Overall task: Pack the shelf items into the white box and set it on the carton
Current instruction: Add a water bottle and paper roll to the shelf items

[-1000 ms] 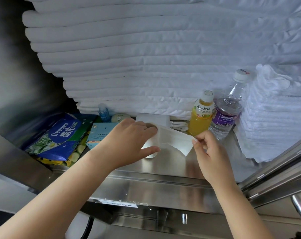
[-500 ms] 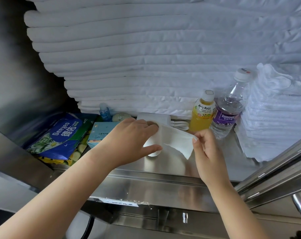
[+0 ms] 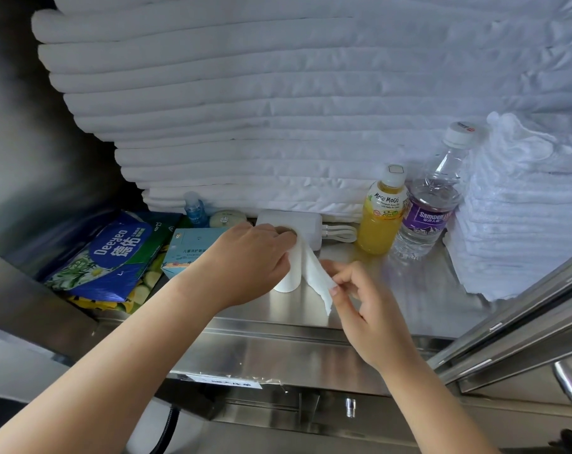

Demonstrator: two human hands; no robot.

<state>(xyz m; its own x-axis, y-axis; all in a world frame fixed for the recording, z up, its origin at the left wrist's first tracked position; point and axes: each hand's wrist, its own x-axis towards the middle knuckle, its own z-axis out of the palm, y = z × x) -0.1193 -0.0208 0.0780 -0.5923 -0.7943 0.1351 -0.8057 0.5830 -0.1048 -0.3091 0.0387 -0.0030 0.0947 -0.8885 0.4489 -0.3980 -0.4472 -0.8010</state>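
A small roll of white tissue paper (image 3: 289, 280) stands on the steel shelf (image 3: 392, 290). My left hand (image 3: 245, 260) grips the roll from the left, fingers curled over its top. My right hand (image 3: 360, 296) pinches the loose end of the tissue sheet (image 3: 315, 276), which hangs down to the right of the roll. Behind the roll lies a white power bank (image 3: 306, 224) with a coiled cable. No white box or carton is in view.
On the right stand a yellow Mogu Mogu juice bottle (image 3: 381, 211) and a clear water bottle (image 3: 432, 204). On the left lie a blue Deeyeo tissue pack (image 3: 107, 257), a light blue carton (image 3: 188, 249), a small blue bottle (image 3: 194, 209) and a round soap. Stacked white towels (image 3: 278, 93) fill the back and right.
My right hand has drawn the loose tissue end down and toward me, so the sheet now hangs steeply beside the roll. My left hand keeps its hold on the roll.
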